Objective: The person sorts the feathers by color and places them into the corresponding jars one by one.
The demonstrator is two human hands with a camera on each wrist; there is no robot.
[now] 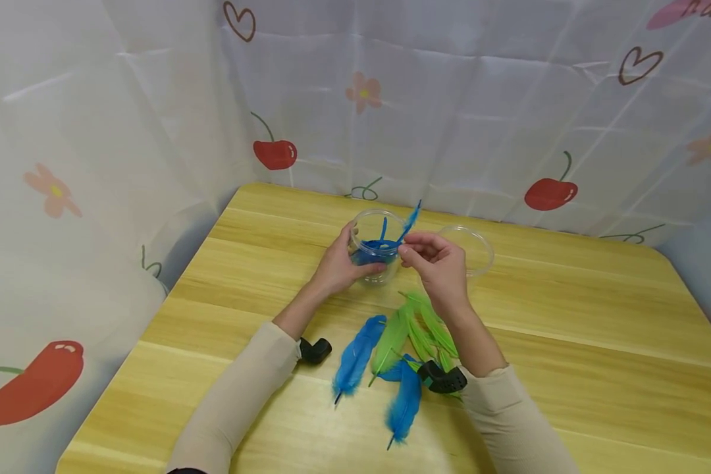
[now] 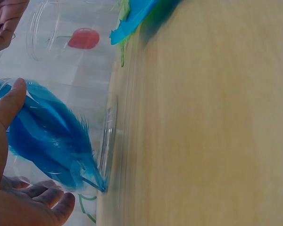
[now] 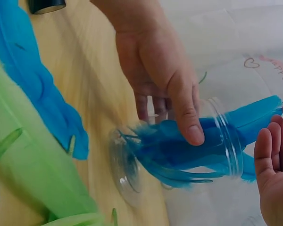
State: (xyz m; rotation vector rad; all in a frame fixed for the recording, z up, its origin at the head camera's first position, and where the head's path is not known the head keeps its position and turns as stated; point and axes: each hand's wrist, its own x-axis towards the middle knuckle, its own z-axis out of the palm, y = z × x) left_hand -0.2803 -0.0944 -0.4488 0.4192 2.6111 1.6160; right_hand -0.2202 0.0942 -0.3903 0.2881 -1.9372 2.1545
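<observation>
My left hand (image 1: pixel 340 264) curls round a clear jar (image 1: pixel 376 276) standing upright on the table, thumb across its front. Inside the jar are several blue feathers (image 2: pixel 52 136), some reaching above its mouth. With thumb and fingertips, my right hand (image 1: pixel 444 270) pinches a blue feather (image 3: pixel 254 120) at the jar's rim; its lower part is inside the jar. Several green feathers (image 1: pixel 394 339) and blue feathers (image 1: pixel 358 359) lie loose on the table between my forearms, some partly hidden by the right wrist.
A second clear jar (image 1: pixel 480 253) stands behind my right hand, partly covered by it. Both wrists wear black devices, the left one (image 1: pixel 315 351) close above the wood table (image 1: pixel 598 342). A printed curtain (image 1: pixel 450 118) hangs along the table's back and left.
</observation>
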